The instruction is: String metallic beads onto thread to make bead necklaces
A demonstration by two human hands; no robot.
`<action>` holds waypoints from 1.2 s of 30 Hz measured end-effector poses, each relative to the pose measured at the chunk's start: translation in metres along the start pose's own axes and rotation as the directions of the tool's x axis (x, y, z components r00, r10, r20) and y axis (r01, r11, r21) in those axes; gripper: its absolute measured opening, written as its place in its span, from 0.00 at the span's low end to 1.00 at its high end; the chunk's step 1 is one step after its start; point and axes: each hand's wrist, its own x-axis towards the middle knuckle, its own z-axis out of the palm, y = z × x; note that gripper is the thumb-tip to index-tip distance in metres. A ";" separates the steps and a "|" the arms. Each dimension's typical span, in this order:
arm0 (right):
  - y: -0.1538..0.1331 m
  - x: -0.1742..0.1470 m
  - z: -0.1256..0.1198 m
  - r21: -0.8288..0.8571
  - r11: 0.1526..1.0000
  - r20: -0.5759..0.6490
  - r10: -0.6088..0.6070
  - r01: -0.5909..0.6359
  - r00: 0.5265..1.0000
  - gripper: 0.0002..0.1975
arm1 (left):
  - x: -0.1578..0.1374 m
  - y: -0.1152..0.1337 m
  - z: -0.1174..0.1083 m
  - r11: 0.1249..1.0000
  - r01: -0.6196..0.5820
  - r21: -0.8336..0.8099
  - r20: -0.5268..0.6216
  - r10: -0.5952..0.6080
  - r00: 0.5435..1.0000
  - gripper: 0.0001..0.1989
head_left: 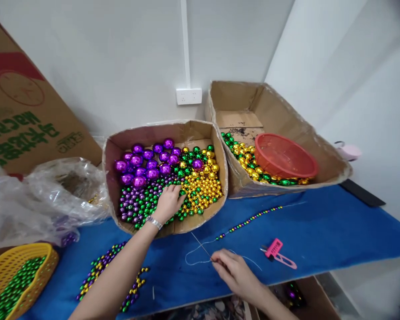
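Observation:
My left hand (168, 205) reaches into a cardboard box (165, 132) of shiny beads. Its fingers are curled down among the green beads (149, 203) and gold beads (205, 187); the fingertips and anything between them are hidden. My right hand (235, 271) is over the blue cloth, closed in a pinch on a long thin needle (201, 244) that points up and left toward the box. A pale thread (190, 264) loops beside the needle. Behind it lies a string of small purple, green and gold beads (255, 217), with bare thread at its far end.
A second cardboard box (283, 111) holds beads and a red plastic bowl (286, 155). Pink thread snips (278, 254) lie on the blue cloth (320, 226). At left are finished-looking bead strings (98, 271), a yellow basket (50, 266) of green beads and plastic bags (76, 186).

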 end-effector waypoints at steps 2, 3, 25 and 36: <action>-0.001 0.002 -0.001 -0.016 1.000 -0.008 -0.025 0.025 1.000 0.07 | 0.004 -0.001 0.001 0.999 -0.020 0.028 0.018 0.020 1.000 0.14; -0.002 0.004 -0.002 -0.021 0.999 -0.012 -0.036 0.035 0.999 0.07 | 0.005 0.001 -0.001 0.999 -0.032 0.034 0.022 0.031 0.999 0.14; 0.006 -0.003 -0.008 0.017 1.000 -0.126 0.007 -0.005 0.992 0.09 | -0.005 0.038 -0.028 0.961 -0.262 -0.088 0.187 0.275 0.943 0.11; 0.008 -0.030 0.002 0.030 0.999 -0.088 0.029 -0.027 0.996 0.08 | 0.028 0.082 0.019 0.898 -0.441 -0.004 0.493 0.385 0.780 0.11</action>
